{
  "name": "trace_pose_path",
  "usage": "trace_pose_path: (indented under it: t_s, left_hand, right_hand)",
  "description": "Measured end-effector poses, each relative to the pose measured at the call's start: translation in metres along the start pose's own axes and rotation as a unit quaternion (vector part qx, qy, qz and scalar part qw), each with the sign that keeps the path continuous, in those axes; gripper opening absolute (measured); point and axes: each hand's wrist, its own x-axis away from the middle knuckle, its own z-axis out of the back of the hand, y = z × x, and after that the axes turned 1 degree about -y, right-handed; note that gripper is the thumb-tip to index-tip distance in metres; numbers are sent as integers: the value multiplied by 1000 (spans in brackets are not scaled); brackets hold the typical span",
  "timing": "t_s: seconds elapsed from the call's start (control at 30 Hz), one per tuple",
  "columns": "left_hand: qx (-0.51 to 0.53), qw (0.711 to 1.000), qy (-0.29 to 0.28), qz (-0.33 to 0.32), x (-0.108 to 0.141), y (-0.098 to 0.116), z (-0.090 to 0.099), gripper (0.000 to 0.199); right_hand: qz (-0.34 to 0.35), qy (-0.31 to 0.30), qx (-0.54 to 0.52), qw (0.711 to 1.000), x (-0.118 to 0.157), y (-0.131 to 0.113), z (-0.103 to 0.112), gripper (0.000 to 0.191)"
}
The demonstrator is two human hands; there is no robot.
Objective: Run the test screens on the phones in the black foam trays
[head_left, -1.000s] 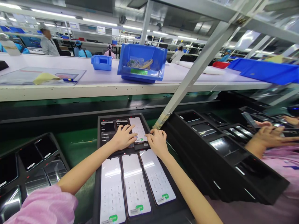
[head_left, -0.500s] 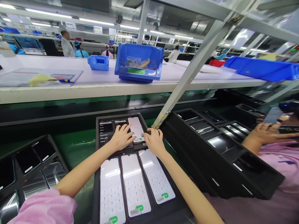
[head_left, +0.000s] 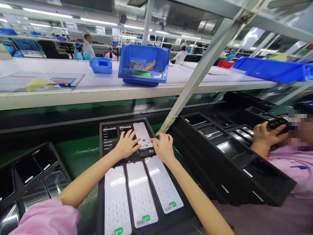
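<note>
A black foam tray (head_left: 99, 195) holds several smartphones in two rows. My left hand (head_left: 126, 143) spreads its fingers over the middle phone (head_left: 125, 127) of the far row, fingertips reaching the lit phone (head_left: 140, 130) beside it, which shows a dial keypad. At that phone's right edge is my right hand (head_left: 163, 148), fingers bent and apart, index finger by the keypad; neither hand grips anything. The far-left phone (head_left: 109, 138) displays a dark text menu. Three near-row phones (head_left: 117, 199) show white dial keypads with green buttons.
Trays of dark-screened phones lie left (head_left: 55, 153) and right (head_left: 215, 163). A slanted metal post (head_left: 193, 81) stands beyond my right hand. On the shelf sit a large blue bin (head_left: 144, 62) and a small blue bin (head_left: 100, 65). A co-worker's hand (head_left: 266, 135) holds a dark object at right.
My right index finger has shifted slightly up, and grey touch circles show on the keypad. My left hand hardly moves. The co-worker's phone has turned dark side to view.
</note>
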Motion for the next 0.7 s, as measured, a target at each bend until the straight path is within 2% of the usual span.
trace_pose_path:
  t_s: [0.2, 0.7]
  left_hand:
    - [3, 1000, 6, -1, 2, 3, 6, 36]
    - [17, 999, 5, -27, 2, 3, 1, 37]
  right_hand:
    - [5, -6, -11, 1000, 3, 3, -4, 40]
    - [-1, -11, -18, 1000, 3, 1, -5, 40]
